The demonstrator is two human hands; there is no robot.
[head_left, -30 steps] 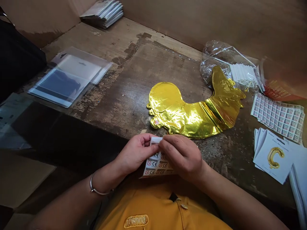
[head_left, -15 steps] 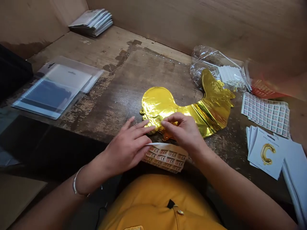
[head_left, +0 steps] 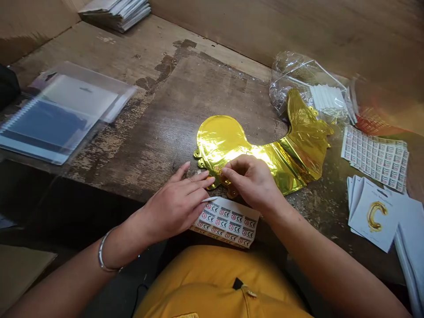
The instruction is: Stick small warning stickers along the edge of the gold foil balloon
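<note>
A flat gold foil balloon (head_left: pixel 225 132), curved and uninflated, lies on the table in front of me. My left hand (head_left: pixel 175 201) grips a sheet of CE warning stickers (head_left: pixel 227 221) at its upper left corner, under the thumb. Its other fingers stretch out to the balloon's near edge. With thumb and forefinger pinched, my right hand (head_left: pixel 253 181) is at the balloon's lower left part. A small sticker (head_left: pixel 217 170) shows at those fingertips, against the gold foil. The sheet hangs over the table's front edge, above my lap.
Clear plastic sleeves (head_left: pixel 62 110) lie at the left. A bag of white sticks (head_left: pixel 327 99) stands behind the balloon. To the right are more sticker sheets (head_left: pixel 376 157) and cards printed with a gold C (head_left: pixel 376 216). A paper stack (head_left: pixel 115 13) sits at the back left.
The view has shifted slightly. The sticker sheet has tilted so its print faces me more. A small sticker now shows on the foil by my right fingertips; both hands stay nearly in place.
</note>
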